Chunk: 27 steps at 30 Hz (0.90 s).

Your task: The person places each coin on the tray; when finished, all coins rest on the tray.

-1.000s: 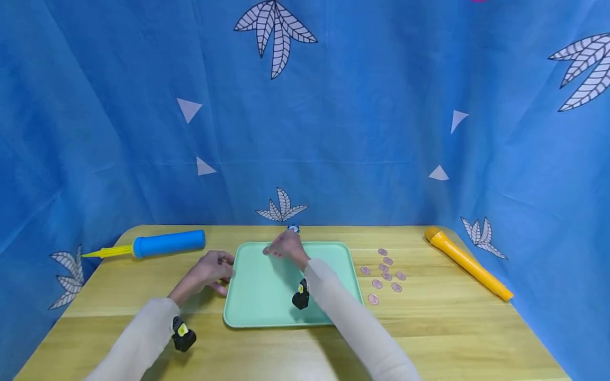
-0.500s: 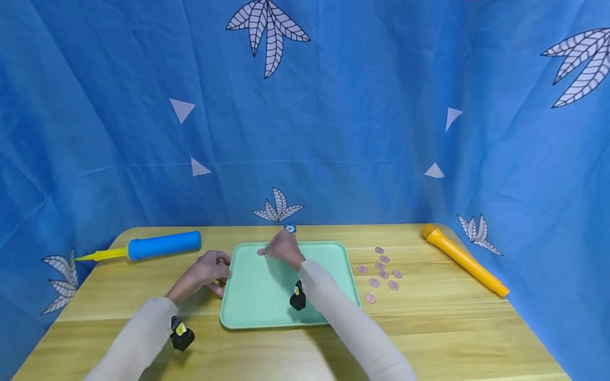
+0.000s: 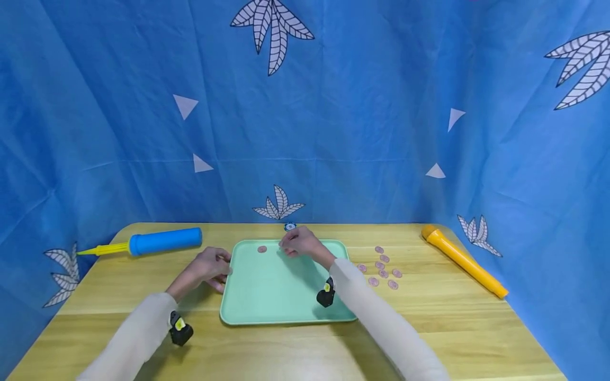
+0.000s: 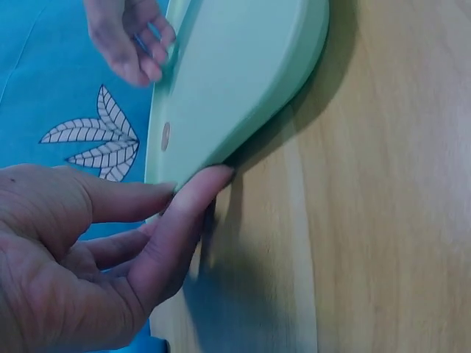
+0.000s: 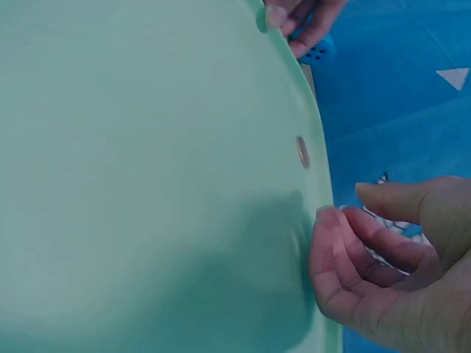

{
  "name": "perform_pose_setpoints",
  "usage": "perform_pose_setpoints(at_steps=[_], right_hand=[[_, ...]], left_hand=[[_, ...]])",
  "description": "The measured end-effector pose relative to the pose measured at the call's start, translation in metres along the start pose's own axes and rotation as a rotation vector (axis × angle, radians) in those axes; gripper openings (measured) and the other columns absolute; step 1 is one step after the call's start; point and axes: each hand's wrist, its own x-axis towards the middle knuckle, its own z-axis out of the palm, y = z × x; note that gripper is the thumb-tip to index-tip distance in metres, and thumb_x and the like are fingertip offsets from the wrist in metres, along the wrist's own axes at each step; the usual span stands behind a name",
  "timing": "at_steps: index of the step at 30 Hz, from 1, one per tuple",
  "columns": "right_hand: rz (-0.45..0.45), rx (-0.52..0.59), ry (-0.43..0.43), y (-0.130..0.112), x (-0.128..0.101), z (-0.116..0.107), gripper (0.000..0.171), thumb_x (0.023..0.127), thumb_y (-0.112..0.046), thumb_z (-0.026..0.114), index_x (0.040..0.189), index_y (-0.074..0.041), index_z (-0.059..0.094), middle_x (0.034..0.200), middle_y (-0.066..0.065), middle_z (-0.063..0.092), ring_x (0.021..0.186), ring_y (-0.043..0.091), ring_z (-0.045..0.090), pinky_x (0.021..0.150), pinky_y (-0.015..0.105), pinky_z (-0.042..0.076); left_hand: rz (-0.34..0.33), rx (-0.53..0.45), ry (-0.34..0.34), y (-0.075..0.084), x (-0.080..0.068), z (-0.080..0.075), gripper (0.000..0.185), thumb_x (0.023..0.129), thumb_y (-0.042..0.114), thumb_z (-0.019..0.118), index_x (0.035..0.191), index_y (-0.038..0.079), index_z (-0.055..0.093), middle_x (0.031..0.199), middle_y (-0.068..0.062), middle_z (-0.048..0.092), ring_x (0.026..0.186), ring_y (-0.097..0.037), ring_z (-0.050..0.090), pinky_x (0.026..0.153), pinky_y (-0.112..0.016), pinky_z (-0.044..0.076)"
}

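A mint-green tray lies on the wooden table. My left hand pinches its left rim between thumb and fingers, as the left wrist view shows. One copper-coloured coin lies flat inside the tray near the far left corner, also seen in the right wrist view close to the rim. My right hand hovers over the far rim, right of that coin. Its fingers are loosely bent, the thumb stands apart from them, and nothing is between them in the right wrist view.
Several copper-coloured coins are scattered right of the tray. Behind it sits a blue-and-white chip. A blue hand pump with a yellow nozzle lies at left, an orange stick with a rounded head at right. Blue cloth hangs behind.
My right hand has left the coin at the far left corner and moved right, its fingers loosening. The coin stays on the tray. My left hand keeps its place at the rim.
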Motion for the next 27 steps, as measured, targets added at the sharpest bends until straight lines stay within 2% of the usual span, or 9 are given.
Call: perform_pose_setpoints(at_steps=[3, 7, 9, 10, 13, 16, 17, 20, 27], right_hand=[[-0.037, -0.05, -0.002, -0.001, -0.009, -0.015, 0.019, 0.103, -0.008, 0.065, 0.11, 0.008, 0.073, 0.107, 0.026, 0.073, 0.09, 0.033, 0.073, 0.08, 0.037, 0.067], [-0.08, -0.127, -0.002, -0.002, -0.023, -0.04, 0.023, 0.105, -0.008, 0.062, 0.115, 0.01, 0.07, 0.114, 0.029, 0.071, 0.101, 0.043, 0.071, 0.084, 0.045, 0.066], [-0.108, -0.148, 0.01, 0.002, -0.029, -0.055, 0.023, 0.105, -0.008, 0.061, 0.115, 0.011, 0.07, 0.114, 0.029, 0.07, 0.1, 0.045, 0.07, 0.083, 0.048, 0.066], [-0.11, -0.152, 0.017, 0.004, -0.031, -0.063, 0.023, 0.106, -0.007, 0.06, 0.115, 0.012, 0.069, 0.11, 0.029, 0.07, 0.095, 0.043, 0.071, 0.081, 0.047, 0.067], [-0.14, -0.167, 0.058, 0.015, -0.039, -0.086, 0.022, 0.106, -0.007, 0.059, 0.114, 0.011, 0.069, 0.108, 0.03, 0.069, 0.092, 0.045, 0.07, 0.079, 0.049, 0.067], [-0.16, -0.186, 0.103, 0.027, -0.046, -0.105, 0.022, 0.107, -0.008, 0.058, 0.113, 0.01, 0.069, 0.108, 0.031, 0.068, 0.091, 0.046, 0.069, 0.077, 0.05, 0.066], [-0.17, -0.195, 0.12, 0.032, -0.049, -0.11, 0.022, 0.107, -0.008, 0.058, 0.114, 0.009, 0.069, 0.111, 0.032, 0.067, 0.096, 0.049, 0.068, 0.079, 0.053, 0.066], [-0.18, -0.217, 0.162, 0.042, -0.055, -0.125, 0.023, 0.107, -0.009, 0.057, 0.115, 0.01, 0.068, 0.109, 0.029, 0.068, 0.096, 0.046, 0.069, 0.08, 0.052, 0.065], [-0.17, -0.269, 0.263, 0.062, -0.07, -0.15, 0.022, 0.106, -0.009, 0.059, 0.117, 0.008, 0.068, 0.113, 0.031, 0.068, 0.098, 0.047, 0.068, 0.081, 0.055, 0.064]], left_hand=[[0.001, -0.052, -0.003, -0.004, 0.0, -0.003, 0.052, 0.095, 0.001, 0.069, 0.141, -0.015, 0.05, 0.098, -0.021, 0.069, 0.073, -0.021, 0.073, 0.061, -0.038, 0.067], [0.015, -0.071, 0.025, -0.009, 0.0, -0.006, 0.059, 0.094, 0.005, 0.075, 0.144, -0.013, 0.05, 0.113, -0.027, 0.068, 0.079, -0.021, 0.074, 0.063, -0.039, 0.067], [0.031, -0.076, 0.041, -0.01, 0.0, -0.005, 0.062, 0.095, 0.006, 0.075, 0.147, -0.012, 0.047, 0.124, -0.031, 0.064, 0.082, -0.022, 0.075, 0.064, -0.04, 0.067], [0.035, -0.084, 0.05, -0.01, 0.0, -0.005, 0.063, 0.096, 0.006, 0.075, 0.149, -0.011, 0.045, 0.129, -0.033, 0.062, 0.084, -0.023, 0.075, 0.065, -0.04, 0.067], [0.047, -0.112, 0.068, -0.01, 0.002, -0.003, 0.066, 0.097, 0.005, 0.073, 0.153, -0.009, 0.042, 0.138, -0.035, 0.057, 0.087, -0.024, 0.075, 0.066, -0.042, 0.067], [0.063, -0.117, 0.074, -0.011, 0.003, -0.002, 0.066, 0.096, 0.002, 0.072, 0.154, -0.008, 0.041, 0.138, -0.036, 0.056, 0.087, -0.025, 0.075, 0.066, -0.042, 0.067], [0.067, -0.114, 0.076, -0.011, 0.004, -0.002, 0.066, 0.096, 0.001, 0.071, 0.154, -0.008, 0.041, 0.138, -0.035, 0.056, 0.088, -0.025, 0.075, 0.066, -0.042, 0.067], [0.066, -0.099, 0.089, -0.011, 0.004, 0.001, 0.065, 0.097, -0.001, 0.069, 0.155, -0.008, 0.041, 0.138, -0.035, 0.056, 0.088, -0.024, 0.075, 0.065, -0.042, 0.067], [0.057, -0.053, 0.111, -0.007, 0.003, 0.005, 0.061, 0.097, -0.003, 0.066, 0.153, -0.009, 0.044, 0.137, -0.035, 0.055, 0.089, -0.027, 0.074, 0.063, -0.039, 0.067]])
